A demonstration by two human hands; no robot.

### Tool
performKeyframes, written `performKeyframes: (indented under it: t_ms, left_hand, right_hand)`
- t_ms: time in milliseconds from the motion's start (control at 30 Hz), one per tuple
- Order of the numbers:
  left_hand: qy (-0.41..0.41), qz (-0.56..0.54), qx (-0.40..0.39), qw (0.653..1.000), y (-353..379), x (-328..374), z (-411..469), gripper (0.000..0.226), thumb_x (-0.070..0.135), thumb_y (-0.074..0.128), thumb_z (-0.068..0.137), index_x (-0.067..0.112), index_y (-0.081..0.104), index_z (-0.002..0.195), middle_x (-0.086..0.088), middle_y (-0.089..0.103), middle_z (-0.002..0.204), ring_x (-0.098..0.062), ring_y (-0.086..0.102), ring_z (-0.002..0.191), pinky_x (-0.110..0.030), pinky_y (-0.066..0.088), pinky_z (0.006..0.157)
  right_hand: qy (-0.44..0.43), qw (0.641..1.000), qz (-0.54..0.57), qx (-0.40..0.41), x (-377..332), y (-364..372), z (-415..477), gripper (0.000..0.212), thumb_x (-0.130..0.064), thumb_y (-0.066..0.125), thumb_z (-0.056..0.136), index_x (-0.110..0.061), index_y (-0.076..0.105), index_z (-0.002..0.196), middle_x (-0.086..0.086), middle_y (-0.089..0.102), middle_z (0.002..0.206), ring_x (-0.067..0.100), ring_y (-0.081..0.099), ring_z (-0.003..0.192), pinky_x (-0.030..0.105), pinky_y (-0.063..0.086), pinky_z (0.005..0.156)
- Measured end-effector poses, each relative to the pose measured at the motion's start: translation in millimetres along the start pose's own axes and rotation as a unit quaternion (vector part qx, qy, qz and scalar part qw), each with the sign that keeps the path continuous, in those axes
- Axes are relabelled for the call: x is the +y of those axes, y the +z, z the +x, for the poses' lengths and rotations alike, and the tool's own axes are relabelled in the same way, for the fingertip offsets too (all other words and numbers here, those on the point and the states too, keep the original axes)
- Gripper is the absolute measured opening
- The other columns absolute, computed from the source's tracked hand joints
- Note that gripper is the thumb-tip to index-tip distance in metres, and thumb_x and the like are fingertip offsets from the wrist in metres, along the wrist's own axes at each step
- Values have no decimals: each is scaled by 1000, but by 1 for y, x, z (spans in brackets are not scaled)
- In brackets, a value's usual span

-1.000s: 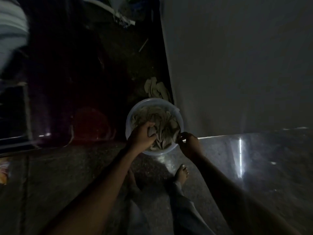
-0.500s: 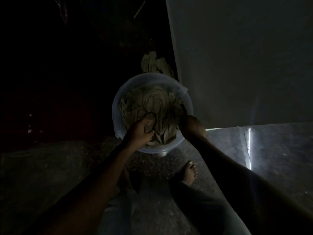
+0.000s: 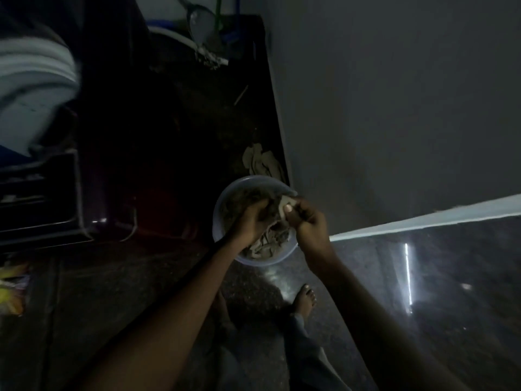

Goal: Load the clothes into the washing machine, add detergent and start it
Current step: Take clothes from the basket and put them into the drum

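A pale plastic bucket [image 3: 225, 193] stands on the dim floor against the wall, filled with greyish-beige clothes [image 3: 266, 244]. Both my hands are above it. My left hand [image 3: 248, 221] is closed on a bunch of the cloth inside the bucket. My right hand [image 3: 307, 221] pinches a pale edge of the same cloth near the bucket's right rim. At the far left stands a dark machine [image 3: 56, 193] with a white lid [image 3: 31, 80], blurred and mostly in shadow.
Another beige cloth [image 3: 262, 162] lies on the floor behind the bucket, by the grey wall [image 3: 394, 108]. My bare right foot [image 3: 304, 300] stands just below the bucket. A tub and cleaning tools [image 3: 203, 32] sit at the far end. Yellow packaging [image 3: 11, 292] lies at left.
My right hand has come off the bucket's rim and taken hold of the cloth beside my left hand. The view has pulled back, bringing the machine at the left into sight again.
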State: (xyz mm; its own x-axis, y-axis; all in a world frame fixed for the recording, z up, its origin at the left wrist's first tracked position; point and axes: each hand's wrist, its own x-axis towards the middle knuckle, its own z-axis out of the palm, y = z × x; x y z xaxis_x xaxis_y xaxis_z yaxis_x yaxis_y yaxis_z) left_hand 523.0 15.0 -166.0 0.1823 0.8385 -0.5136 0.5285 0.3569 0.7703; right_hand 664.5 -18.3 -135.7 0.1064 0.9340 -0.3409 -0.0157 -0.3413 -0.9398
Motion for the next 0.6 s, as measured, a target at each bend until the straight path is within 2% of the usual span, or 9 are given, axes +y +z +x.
performKeyframes:
  t_ms: [133, 233, 300, 333, 433, 500, 533, 567, 600]
  left_hand:
    - [33, -40, 47, 998, -23, 52, -26, 25, -3, 52, 95, -5, 61, 119, -27, 63, 119, -40, 58, 114, -35, 44, 94]
    - [26, -87, 82, 992, -44, 89, -51, 31, -1, 47, 97, -1, 58, 126, -23, 62, 124, -36, 58, 117, -38, 45, 99]
    - [45, -147, 114, 982, -57, 116, -69, 26, 6, 44, 99, 9, 62, 118, -17, 63, 120, -30, 59, 113, -37, 44, 102]
    - [78, -131, 120, 981, -63, 128, -77, 23, 12, 45, 97, 18, 64, 109, -14, 64, 115, -26, 61, 108, -39, 44, 102]
    - [110, -166, 95, 975, -77, 156, -93, 35, 17, 50, 80, 44, 66, 96, -3, 68, 112, -22, 64, 109, -46, 50, 101]
    - [135, -206, 77, 966, -89, 175, -110, 42, 7, 53, 86, 40, 66, 109, 2, 66, 110, -11, 64, 104, -32, 54, 95]
    - [153, -225, 67, 960, -95, 182, -116, 39, 0, 51, 92, 25, 64, 118, 2, 65, 108, -4, 63, 98, -20, 55, 87]
    - [164, -235, 66, 956, -102, 186, -119, 35, -5, 47, 95, 14, 61, 122, 2, 63, 105, 2, 61, 92, -13, 53, 81]
    - [178, -237, 75, 952, -110, 191, -124, 32, -6, 44, 98, 11, 60, 120, 4, 63, 103, 4, 60, 89, -12, 53, 78]
  right_hand:
    - [-52, 998, 24, -2, -50, -3, -23, 15, -5, 55, 94, -2, 66, 105, 17, 70, 98, 24, 66, 92, 35, 55, 78]
    - [-68, 997, 14, 16, -65, -6, -36, 25, -10, 61, 91, -19, 61, 115, 9, 66, 112, 20, 63, 106, 34, 53, 89]
    - [-50, 998, -22, 26, -65, -7, -43, 41, -18, 68, 87, -26, 53, 125, 1, 62, 121, 16, 59, 112, 35, 51, 93]
    - [-41, 998, -48, 23, -66, -5, -46, 50, -20, 70, 86, -27, 48, 130, -4, 59, 125, 12, 57, 113, 33, 50, 93]
    - [-47, 995, -90, -11, -74, 7, -46, 68, -24, 77, 79, -22, 42, 138, -15, 53, 128, -5, 53, 113, 17, 48, 89]
    - [-76, 987, -138, -43, -67, 17, -31, 76, -36, 81, 74, -19, 43, 137, -10, 55, 132, 2, 53, 120, 23, 49, 94]
    - [-73, 982, -171, -44, -57, 20, -21, 75, -45, 80, 73, -20, 46, 136, -6, 57, 131, 9, 55, 121, 31, 50, 96]
    - [-58, 978, -198, -43, -40, 19, -7, 70, -51, 77, 74, -23, 50, 132, -4, 60, 127, 13, 57, 118, 39, 51, 95]
    - [-32, 977, -209, -39, -36, 21, -1, 60, -52, 73, 77, -23, 54, 127, -1, 64, 122, 16, 60, 113, 44, 51, 93]
